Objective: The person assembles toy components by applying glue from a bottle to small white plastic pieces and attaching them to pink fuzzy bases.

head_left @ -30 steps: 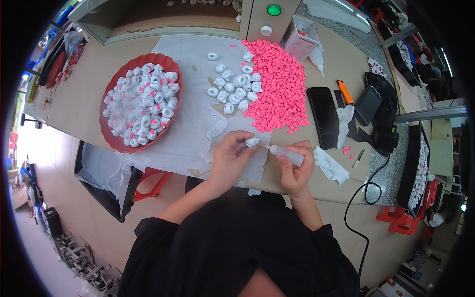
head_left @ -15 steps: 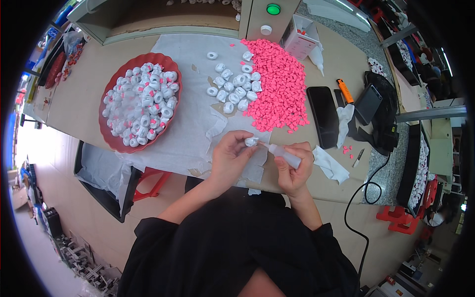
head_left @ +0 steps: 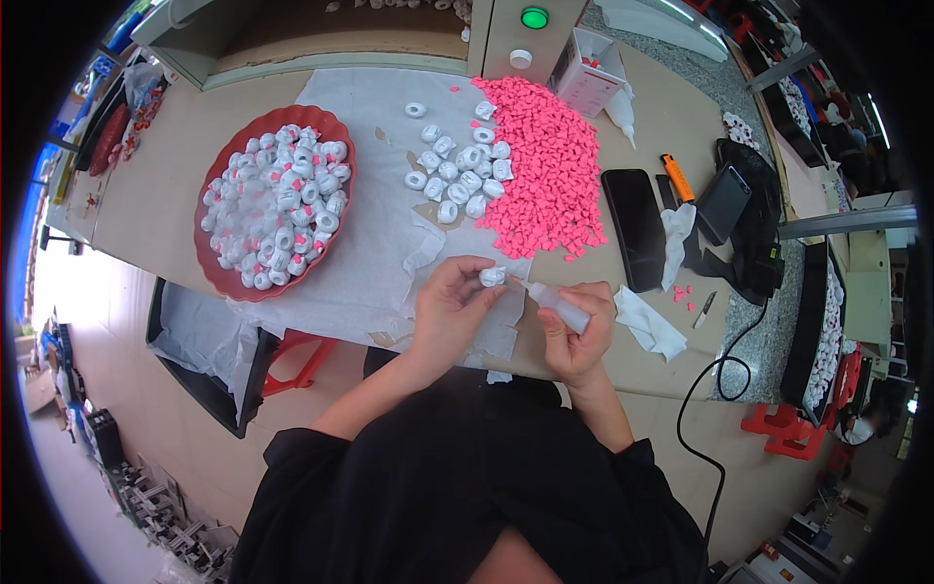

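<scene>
White knobbly piece [head_left: 493, 276] is held over the paper-covered near part of the table [head_left: 161, 204]; clock directions run from it. Compared with a second ago, the squeeze bottle [head_left: 559, 305] slants slightly more steeply, the piece held almost in place.

A white paper sheet [head_left: 379, 224], creased and torn, lies beneath. Toward ten o'clock stands a red bowl [head_left: 268, 119] with a scalloped rim, heaped with white ring-shaped pieces and pink bits. At one o'clock spreads a heap of small, chunky pink pieces [head_left: 547, 175]. Loose white rings [head_left: 469, 181] lie toward half past eleven.

The left hand [head_left: 446, 310] pinches the piece between nearly closed fingertips. The right hand [head_left: 581, 341], at four o'clock, curls round the translucent bottle; its thin nozzle ends just beside the piece, contact unclear.
</scene>
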Tool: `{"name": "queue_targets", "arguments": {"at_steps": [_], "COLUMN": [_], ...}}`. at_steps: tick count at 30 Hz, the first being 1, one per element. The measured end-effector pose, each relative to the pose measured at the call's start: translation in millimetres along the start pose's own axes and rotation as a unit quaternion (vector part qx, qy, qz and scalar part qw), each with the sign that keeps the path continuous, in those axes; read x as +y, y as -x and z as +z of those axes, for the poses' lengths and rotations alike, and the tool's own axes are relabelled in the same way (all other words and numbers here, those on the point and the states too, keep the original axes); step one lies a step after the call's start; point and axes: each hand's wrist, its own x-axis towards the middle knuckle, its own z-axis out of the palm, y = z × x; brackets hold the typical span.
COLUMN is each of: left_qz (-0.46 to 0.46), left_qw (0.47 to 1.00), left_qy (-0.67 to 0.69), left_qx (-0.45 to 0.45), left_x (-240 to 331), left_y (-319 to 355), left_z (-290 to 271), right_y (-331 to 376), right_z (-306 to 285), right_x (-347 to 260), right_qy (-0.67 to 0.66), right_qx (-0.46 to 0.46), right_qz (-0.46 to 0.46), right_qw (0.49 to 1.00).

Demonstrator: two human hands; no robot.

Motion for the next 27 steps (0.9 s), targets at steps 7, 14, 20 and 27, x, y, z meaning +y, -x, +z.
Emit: {"name": "queue_targets", "arguments": {"at_steps": [7, 14, 20, 27], "left_qz": [-0.008, -0.002, 0.012, 0.013], "left_qw": [1.0, 1.0, 1.0, 1.0], "left_qy": [0.002, 0.0, -0.011, -0.005], "left_qx": [0.005, 0.005, 0.003, 0.006], "left_x": [0.9, 0.0, -1.2, -1.5], "left_y": [-0.7, -0.4, -0.5, -0.1], "left_z": [0.5, 0.5, 0.6, 0.9], "right_y": [-1.7, 1.0, 3.5, 3.3], "right_z": [-0.4, -2.0, -1.7, -0.8], "right_x": [-0.1, 1.2, 2.2, 1.9], "right_qy": [0.0, -0.012, -0.051, -0.058], "right_qx": [0.007, 0.002, 0.007, 0.011], "right_qz": [0.005, 0.028, 0.061, 0.054], "right_qw": [1.0, 1.0, 0.997, 0.997]}}
